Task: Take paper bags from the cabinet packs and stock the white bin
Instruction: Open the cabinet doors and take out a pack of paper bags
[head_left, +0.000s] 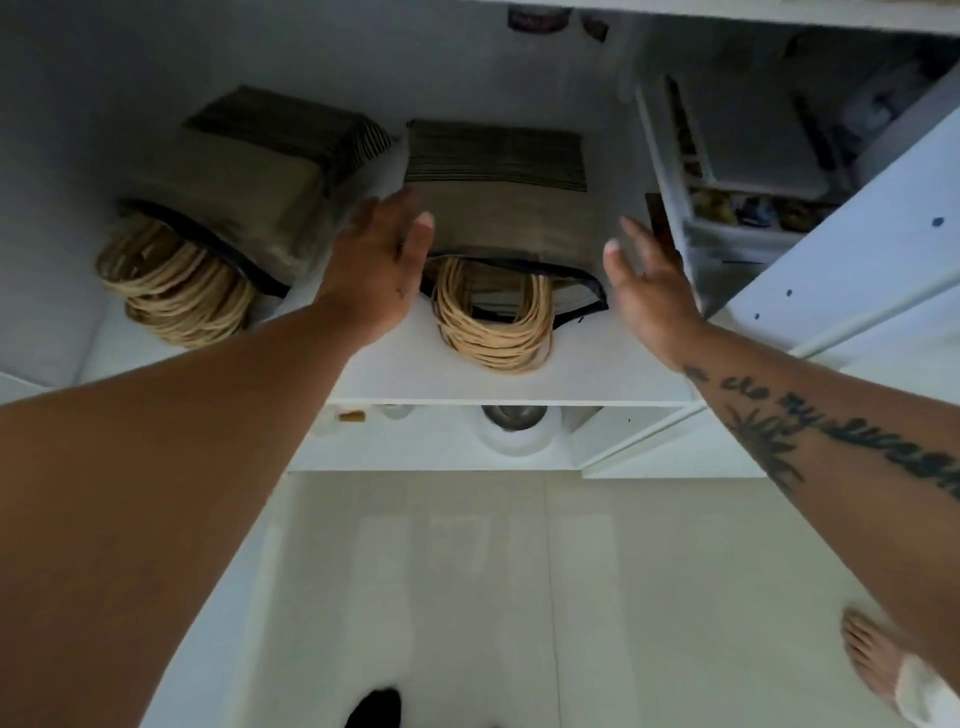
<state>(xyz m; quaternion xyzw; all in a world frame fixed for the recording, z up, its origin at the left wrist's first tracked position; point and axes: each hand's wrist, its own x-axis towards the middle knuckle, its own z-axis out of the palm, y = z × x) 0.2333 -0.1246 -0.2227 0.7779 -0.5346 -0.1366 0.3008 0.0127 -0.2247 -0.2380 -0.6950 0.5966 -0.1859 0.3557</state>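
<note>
Two packs of brown paper bags lie flat on a white cabinet shelf (509, 382), their tan twisted-cord handles hanging toward the shelf's front edge. The right pack (506, 208) sits in the middle, the left pack (228, 192) beside it at an angle. My left hand (376, 265) is at the right pack's left side, fingers apart. My right hand (649, 280) is at that pack's right side, also spread. Whether the palms touch the pack I cannot tell. The white bin is not in view.
An open white cabinet door (852, 270) stands at the right. Behind it a white shelf unit (727, 208) holds small items. Below the shelf is a pale tiled floor (519, 597), with a foot (878, 660) at the lower right.
</note>
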